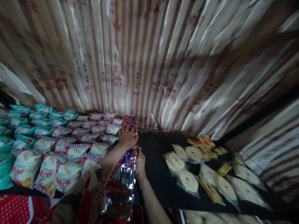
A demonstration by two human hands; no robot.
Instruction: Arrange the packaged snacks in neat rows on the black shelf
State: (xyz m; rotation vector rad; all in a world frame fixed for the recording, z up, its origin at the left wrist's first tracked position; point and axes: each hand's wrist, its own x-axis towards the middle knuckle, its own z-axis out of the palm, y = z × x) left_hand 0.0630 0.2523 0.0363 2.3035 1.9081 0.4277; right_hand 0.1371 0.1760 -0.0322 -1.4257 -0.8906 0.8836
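Observation:
A row of shiny red-and-blue snack packets runs front to back on the black table, with clear and dark red portions nearer me. My left hand lies flat on the far packets, its fingers spread over a red one. At the right edge of the row, my right hand is closed along the side of a packet; its fingertips are partly hidden. Just left of the row stand white bread-like snack bags with red lettering and striped red-and-blue edges, in several lines.
Teal bags stand at the far left, above a red plastic basket. Round pale flatbreads in clear bags and yellow packets lie on the black table at right. A striped plastic sheet hangs behind.

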